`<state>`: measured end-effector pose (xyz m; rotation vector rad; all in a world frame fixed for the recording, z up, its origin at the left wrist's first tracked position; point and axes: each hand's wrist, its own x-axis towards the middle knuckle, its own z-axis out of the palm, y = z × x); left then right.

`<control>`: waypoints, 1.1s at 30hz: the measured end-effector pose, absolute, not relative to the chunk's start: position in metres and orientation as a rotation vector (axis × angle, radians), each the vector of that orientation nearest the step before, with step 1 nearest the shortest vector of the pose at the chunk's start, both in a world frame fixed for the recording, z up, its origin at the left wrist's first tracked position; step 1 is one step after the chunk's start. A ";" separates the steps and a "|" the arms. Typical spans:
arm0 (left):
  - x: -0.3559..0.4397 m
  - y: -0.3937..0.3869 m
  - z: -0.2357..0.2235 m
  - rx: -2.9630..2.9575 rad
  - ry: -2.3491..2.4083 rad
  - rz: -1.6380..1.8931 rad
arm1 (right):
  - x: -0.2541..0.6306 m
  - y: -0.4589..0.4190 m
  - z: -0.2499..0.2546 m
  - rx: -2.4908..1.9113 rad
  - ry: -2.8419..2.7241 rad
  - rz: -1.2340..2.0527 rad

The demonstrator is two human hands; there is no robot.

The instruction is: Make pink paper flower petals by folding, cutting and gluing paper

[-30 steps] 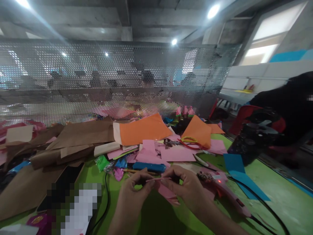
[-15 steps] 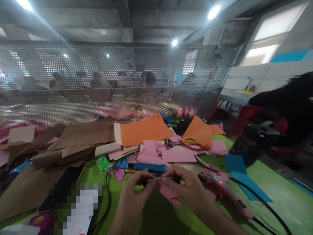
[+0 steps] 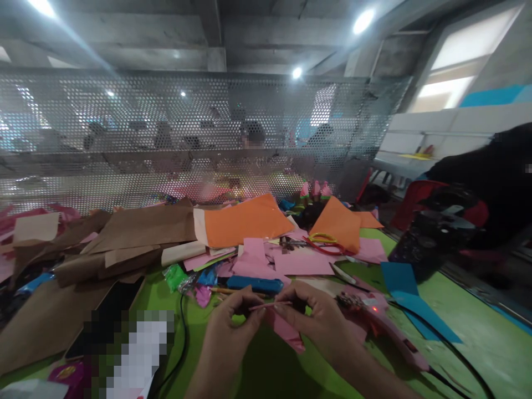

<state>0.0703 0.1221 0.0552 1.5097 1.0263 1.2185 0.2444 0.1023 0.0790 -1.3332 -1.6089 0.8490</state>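
Hands low and centre over green bench (image 3: 477,343). Left hand (image 3: 230,327) and right hand (image 3: 318,318) each pinch an end of a thin pink strip (image 3: 270,304), fingers closed on it. Strip's long axis runs left to right, nearly level. More pink paper (image 3: 286,330) hangs below it. No legible writing anywhere. Pink glue gun (image 3: 374,316) just right of right hand, red light on. Blue tool (image 3: 253,284) just beyond the hands. Farther: pink sheets (image 3: 299,260), orange paper (image 3: 245,220), brown paper (image 3: 141,227). Perforated screen (image 3: 166,127) closes the back.
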 end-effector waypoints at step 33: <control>0.068 0.125 0.047 1.561 1.044 1.172 | 0.244 0.102 0.078 -1.312 -1.605 0.859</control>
